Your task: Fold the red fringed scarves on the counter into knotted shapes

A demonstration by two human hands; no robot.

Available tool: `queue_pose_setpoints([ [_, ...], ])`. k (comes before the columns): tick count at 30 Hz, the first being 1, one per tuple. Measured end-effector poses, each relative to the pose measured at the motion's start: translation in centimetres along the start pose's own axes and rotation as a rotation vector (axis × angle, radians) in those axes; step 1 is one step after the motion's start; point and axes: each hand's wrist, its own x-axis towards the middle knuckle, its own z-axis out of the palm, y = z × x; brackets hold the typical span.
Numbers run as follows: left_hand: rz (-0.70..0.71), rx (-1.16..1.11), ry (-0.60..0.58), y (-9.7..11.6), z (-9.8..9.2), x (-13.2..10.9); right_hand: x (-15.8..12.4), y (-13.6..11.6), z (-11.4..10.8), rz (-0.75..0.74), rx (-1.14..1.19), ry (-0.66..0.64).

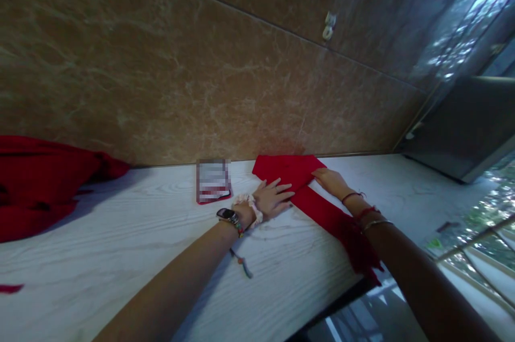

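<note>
A red cloth (281,166) lies folded on the white wood-grain surface, close to the wall. One long strip of it runs diagonally toward the front edge, where its end looks ragged. My left hand (273,200) rests flat with fingers spread, its fingertips on the lower left part of the cloth. At the cloth's right corner, my right hand (333,183) has its fingers closed on the edge; the thumb is partly hidden. A watch and a scrunchie are on my left wrist, bracelets on my right.
A large red fabric heap (36,186) lies at the left, with a small red scrap (11,289) nearer me. A flat red-edged rectangular item (213,181), its face blurred, is left of my hands. The brown marbled wall (181,74) stands behind; a dark glossy surface (341,315) borders the front.
</note>
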Motion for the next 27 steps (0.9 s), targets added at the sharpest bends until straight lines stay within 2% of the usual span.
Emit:
queue_pose_setpoints([
  [4,0.027,-0.024,-0.026,0.1,-0.2,0.2,0.3,-0.1,-0.1,-0.067,-0.055,-0.008],
  [10,0.081,-0.028,-0.001,0.1,0.0,0.1,-0.3,0.5,-0.1,-0.045,-0.086,0.030],
  [14,0.148,-0.007,0.006,0.0,0.4,0.2,-0.9,0.5,0.6,-0.081,-0.064,0.004],
  [18,0.137,0.010,-0.017,0.2,0.6,0.3,-0.9,0.3,0.8,-0.051,-0.034,0.027],
  [23,0.137,-0.004,0.001,0.2,0.7,0.3,0.1,0.1,-0.8,0.023,0.020,0.085],
  [25,0.121,-0.014,0.003,0.2,0.6,0.2,1.0,-0.6,-1.2,0.041,0.056,0.119],
  [27,0.045,-0.006,0.020,0.3,0.4,0.1,1.9,-1.8,-1.1,0.014,0.096,0.134],
])
